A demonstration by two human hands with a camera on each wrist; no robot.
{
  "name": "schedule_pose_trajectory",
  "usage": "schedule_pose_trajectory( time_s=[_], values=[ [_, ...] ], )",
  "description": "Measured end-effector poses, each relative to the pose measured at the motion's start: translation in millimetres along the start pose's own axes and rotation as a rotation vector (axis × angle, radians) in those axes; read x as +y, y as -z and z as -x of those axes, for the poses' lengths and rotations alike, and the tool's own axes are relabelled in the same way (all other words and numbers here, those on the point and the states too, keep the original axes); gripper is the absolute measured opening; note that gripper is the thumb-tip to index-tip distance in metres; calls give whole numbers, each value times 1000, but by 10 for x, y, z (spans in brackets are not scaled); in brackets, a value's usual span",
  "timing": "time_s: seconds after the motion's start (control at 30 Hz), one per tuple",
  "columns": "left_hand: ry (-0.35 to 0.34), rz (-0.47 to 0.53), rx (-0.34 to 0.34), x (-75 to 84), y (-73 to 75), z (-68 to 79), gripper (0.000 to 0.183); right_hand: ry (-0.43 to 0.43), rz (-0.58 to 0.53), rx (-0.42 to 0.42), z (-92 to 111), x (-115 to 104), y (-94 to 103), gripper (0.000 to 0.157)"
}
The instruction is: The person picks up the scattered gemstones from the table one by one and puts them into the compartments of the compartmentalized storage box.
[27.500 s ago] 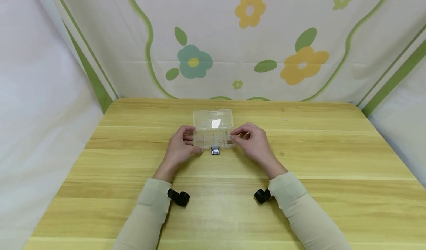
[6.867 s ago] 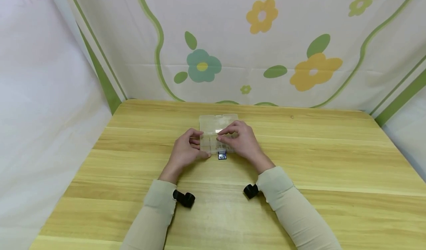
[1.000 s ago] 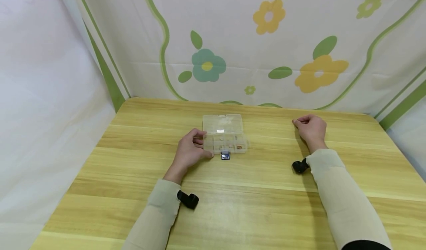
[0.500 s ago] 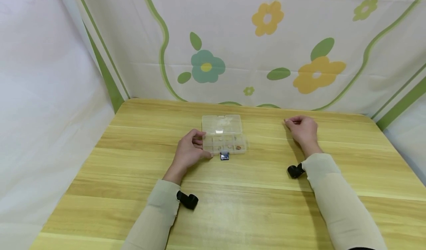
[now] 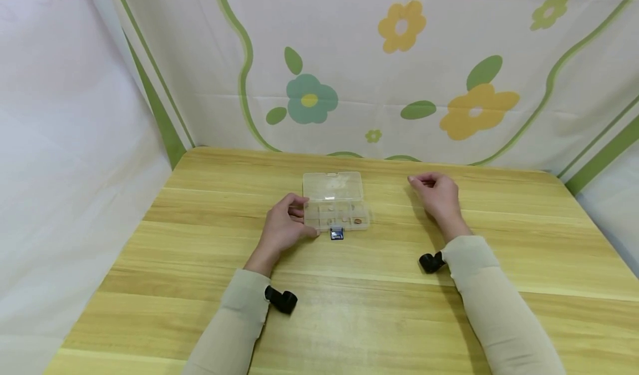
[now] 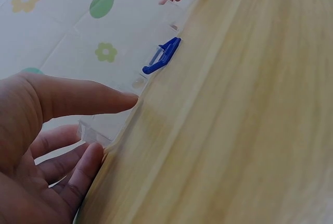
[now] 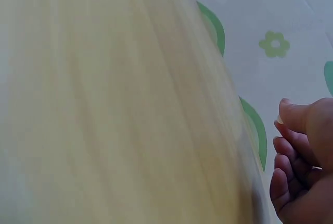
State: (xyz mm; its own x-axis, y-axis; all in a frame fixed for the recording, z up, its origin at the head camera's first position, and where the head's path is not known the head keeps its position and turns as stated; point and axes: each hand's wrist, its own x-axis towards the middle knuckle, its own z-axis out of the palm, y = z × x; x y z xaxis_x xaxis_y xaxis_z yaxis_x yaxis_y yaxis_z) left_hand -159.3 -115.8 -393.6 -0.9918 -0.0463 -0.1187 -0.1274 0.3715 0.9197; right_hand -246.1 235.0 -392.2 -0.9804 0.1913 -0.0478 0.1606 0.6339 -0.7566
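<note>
A clear plastic compartment box [image 5: 335, 215] stands on the table with its lid [image 5: 333, 186] tilted back and its blue latch [image 5: 336, 233] hanging at the front. Several small items lie in its compartments, among them a brownish ring [image 5: 358, 221]. At the box's left end my left hand [image 5: 285, 222] grips it, thumb at the front corner and fingers behind. My right hand [image 5: 437, 196] is above the table to the right of the box, thumb and forefinger pinched together. A tiny pale bit [image 7: 280, 120] shows at those fingertips in the right wrist view; the fingers mostly hide it.
The wooden table [image 5: 379, 308] runs back to a white cloth [image 5: 349, 47] printed with flowers. More white cloth [image 5: 75, 170] hangs at the left side. A black wrist camera [image 5: 281, 299] sits on each sleeve.
The small ring seen at the table's back right 6.9 s ago is gone from there. Over the last second my right hand has moved left towards the box; my left hand stays.
</note>
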Motion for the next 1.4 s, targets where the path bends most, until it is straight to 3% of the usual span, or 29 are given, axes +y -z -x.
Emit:
schedule_pose_trajectory(
  time_s=[0.33, 0.63, 0.97, 1.4],
  values=[
    [-1, 9, 4, -11, -6, -9, 71, 79, -22, -123, 150, -150, -158, 49],
    [5, -4, -1, -4, -3, -8, 71, 267, -7, -212, 258, -273, -292, 33],
    [-4, 0, -2, -10, -6, -13, 72, 370, -75, -299, 364, -402, -426, 20],
    [-12, -12, -3, -20, -3, -13, 71, 483, -103, -339, 472, -609, -668, 7]
  ],
)
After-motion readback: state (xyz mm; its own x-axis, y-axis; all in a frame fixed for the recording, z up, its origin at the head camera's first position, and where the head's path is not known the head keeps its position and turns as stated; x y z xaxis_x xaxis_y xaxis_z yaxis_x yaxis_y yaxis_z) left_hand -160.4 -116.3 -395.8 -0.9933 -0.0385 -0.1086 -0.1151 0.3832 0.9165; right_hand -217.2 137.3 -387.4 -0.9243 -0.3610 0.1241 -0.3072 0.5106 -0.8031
